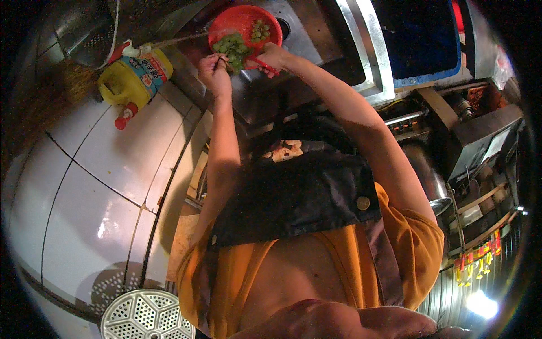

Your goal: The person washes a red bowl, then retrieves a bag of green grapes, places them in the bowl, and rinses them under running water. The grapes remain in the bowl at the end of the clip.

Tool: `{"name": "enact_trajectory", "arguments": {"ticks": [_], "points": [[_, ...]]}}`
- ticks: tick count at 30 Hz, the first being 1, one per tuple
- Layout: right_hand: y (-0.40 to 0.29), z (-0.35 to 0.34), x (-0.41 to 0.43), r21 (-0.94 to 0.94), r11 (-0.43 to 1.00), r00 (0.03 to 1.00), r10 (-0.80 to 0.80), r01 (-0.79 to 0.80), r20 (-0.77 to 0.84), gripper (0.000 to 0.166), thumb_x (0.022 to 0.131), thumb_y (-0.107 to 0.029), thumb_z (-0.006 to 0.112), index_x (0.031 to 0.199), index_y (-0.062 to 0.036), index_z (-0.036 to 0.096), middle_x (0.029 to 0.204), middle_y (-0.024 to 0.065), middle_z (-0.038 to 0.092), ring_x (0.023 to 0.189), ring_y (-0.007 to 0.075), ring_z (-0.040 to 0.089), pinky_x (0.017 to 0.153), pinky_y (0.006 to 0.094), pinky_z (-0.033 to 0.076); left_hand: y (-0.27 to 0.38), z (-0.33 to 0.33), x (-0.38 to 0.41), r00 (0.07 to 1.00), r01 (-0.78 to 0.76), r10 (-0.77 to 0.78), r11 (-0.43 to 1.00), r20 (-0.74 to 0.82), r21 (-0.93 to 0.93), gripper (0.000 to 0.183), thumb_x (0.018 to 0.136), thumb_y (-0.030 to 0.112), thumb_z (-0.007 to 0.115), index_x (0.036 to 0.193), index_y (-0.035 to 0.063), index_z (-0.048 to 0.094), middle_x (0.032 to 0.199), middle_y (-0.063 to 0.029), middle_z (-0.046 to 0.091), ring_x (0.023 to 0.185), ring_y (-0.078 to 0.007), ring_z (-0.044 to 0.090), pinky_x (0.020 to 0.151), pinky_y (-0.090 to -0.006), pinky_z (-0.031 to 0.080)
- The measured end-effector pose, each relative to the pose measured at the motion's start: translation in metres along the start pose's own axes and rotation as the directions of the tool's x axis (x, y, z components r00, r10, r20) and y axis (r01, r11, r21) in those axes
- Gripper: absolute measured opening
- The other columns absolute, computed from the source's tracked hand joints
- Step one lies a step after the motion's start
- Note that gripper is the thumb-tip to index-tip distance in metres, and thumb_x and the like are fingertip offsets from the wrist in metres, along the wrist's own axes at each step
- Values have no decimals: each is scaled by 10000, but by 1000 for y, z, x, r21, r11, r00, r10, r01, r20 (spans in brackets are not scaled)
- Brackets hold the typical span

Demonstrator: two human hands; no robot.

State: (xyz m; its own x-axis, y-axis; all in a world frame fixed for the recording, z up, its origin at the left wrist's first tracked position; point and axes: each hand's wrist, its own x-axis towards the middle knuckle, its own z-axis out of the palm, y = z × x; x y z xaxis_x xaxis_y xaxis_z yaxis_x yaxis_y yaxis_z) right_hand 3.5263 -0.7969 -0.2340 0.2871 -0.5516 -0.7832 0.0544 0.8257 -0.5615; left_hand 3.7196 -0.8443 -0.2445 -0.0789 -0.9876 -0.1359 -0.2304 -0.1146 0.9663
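My left hand pinches the stem of a bunch of green grapes. The bunch hangs over the near left part of a red plastic basin. To its right, my right hand grips red-handled scissors. Their blades point left towards the bunch and are mostly hidden, so I cannot tell whether they touch a stalk. Loose green grapes lie inside the basin on its right side.
The basin stands in a metal sink. A tap and a yellow jug with a printed label are at the left, by white tiles. A blue-rimmed container is at right. A perforated metal disc shows at the lower left.
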Motion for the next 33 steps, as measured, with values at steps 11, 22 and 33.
{"name": "enact_trajectory", "arguments": {"ticks": [11, 22, 33], "points": [[4, 0, 13, -153, 982, 993, -116, 111, -27, 418, 789, -481, 660, 786, -64, 666, 576, 73, 615, 418, 155, 584, 401, 275, 495, 15, -1, 5, 994, 99, -103, 986, 22, 137, 157, 790, -157, 588, 842, -13, 552, 873, -118, 643, 809, -192, 624, 755, -315, 521], [-6, 4, -8, 32, 999, 999, 4, -3, -46, 552, 830, -478, 674, 1204, -80, 592, 676, 103, 648, 433, 188, 597, 414, 290, 531, 1, -12, 19, 982, 176, -178, 984, -69, -34, 109, 795, -112, 557, 849, -18, 570, 884, -97, 643, 807, -190, 608, 750, -322, 502], [2, 3, -34, 353, 920, 979, -117, 170, -167, 440, 813, -440, 740, 706, -46, 576, 535, 14, 524, 423, 110, 533, 379, 246, 446, 13, -9, 30, 872, 363, -418, 902, -255, -234, 187, 837, 4, 680, 963, 14, 542, 951, -103, 601, 853, -223, 617, 701, -316, 530]]}}
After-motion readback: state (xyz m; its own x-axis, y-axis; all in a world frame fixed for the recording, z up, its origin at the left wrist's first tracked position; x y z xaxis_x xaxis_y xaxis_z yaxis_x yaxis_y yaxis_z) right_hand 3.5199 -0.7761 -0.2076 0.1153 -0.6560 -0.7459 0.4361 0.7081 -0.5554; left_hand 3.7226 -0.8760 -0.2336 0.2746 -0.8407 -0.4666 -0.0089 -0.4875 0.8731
